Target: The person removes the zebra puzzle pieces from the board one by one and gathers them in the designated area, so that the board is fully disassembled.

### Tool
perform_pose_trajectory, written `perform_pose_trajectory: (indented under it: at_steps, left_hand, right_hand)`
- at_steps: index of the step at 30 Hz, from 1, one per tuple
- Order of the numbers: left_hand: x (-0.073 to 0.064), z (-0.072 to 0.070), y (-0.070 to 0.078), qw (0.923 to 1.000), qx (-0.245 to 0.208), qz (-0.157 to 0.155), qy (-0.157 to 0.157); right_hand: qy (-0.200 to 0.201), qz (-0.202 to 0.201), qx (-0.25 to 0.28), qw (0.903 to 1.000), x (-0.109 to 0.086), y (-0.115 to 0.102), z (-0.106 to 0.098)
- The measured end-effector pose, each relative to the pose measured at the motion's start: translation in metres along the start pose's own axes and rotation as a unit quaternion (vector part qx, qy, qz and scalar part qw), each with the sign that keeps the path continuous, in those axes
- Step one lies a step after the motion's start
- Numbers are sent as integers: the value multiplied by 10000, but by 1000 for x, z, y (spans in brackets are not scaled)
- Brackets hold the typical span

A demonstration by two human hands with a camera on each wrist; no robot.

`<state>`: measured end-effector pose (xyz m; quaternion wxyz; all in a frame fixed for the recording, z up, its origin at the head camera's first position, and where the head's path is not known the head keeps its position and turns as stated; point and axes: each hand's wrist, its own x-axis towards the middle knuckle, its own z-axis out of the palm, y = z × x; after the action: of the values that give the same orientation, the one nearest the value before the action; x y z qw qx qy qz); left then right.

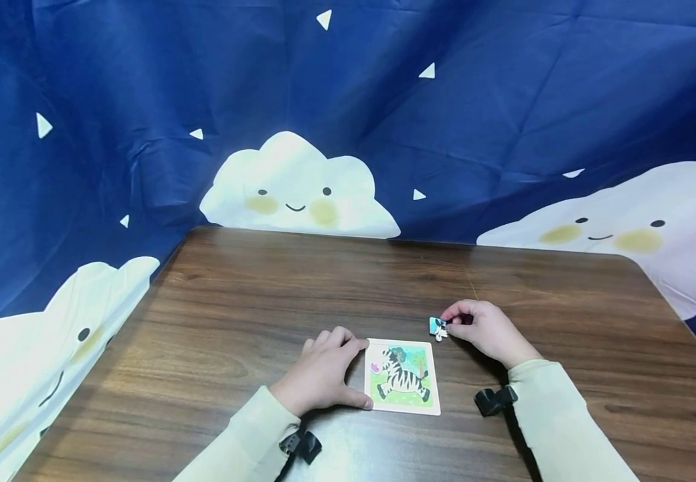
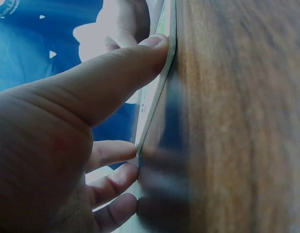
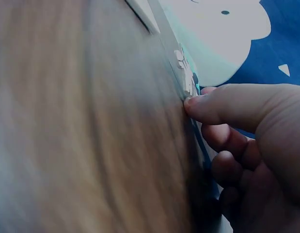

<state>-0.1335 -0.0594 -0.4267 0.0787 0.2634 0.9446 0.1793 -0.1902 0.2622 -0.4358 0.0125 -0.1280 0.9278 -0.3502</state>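
Note:
A square zebra picture board (image 1: 402, 410) with a pale border lies flat on the table. My left hand (image 1: 326, 375) is at its left side, thumb at the near left corner and forefinger at the far left corner. In the left wrist view the thumb (image 2: 116, 73) rests along the board's edge (image 2: 152, 104), the other fingers extended. Just beyond the board's far right corner, my right hand (image 1: 486, 329) pinches a small puzzle piece (image 1: 437, 328) between thumb and fingertips. The piece is light blue with black and white parts. In the right wrist view that piece (image 3: 187, 73) appears nearly edge-on.
The brown wooden table (image 1: 300, 281) has a glossy, reflective top. A dark blue cloth (image 1: 384, 100) with smiling white clouds and small white triangles hangs behind it and along the left side. A black strap mount (image 1: 495, 400) sits at my right wrist.

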Motion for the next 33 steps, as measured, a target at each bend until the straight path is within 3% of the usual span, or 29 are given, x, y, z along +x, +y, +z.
perform_pose_trajectory:
  at_steps: [20, 33]
  left_hand:
    - [0, 0, 0, 10000, -42, 26, -28]
    - [1, 0, -3, 10000, -28, -27, -62]
  right_hand:
    - [-247, 197, -132, 9994, 7, 26, -30]
    - [-122, 250, -500, 9984, 8, 46, -50]
